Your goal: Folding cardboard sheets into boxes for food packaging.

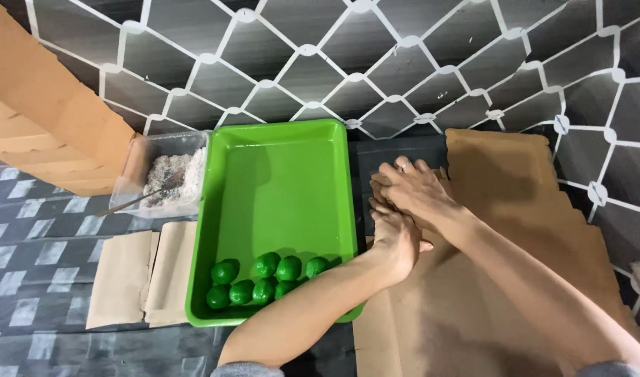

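My right hand (410,188) lies on top of my left hand (395,237), both pressed together palm to palm just right of the green tray (278,174). Whatever is between the palms is hidden. Several green balls (264,279) sit in two rows at the near end of the tray. Both hands hover over the edge of a brown cardboard sheet (501,265).
A clear plastic box (167,174) with white and grey flakes and a thin stick stands left of the tray. Folded brown paper (142,276) lies at the near left. A cardboard slab (40,112) leans at the far left. The surface has a dark diamond pattern.
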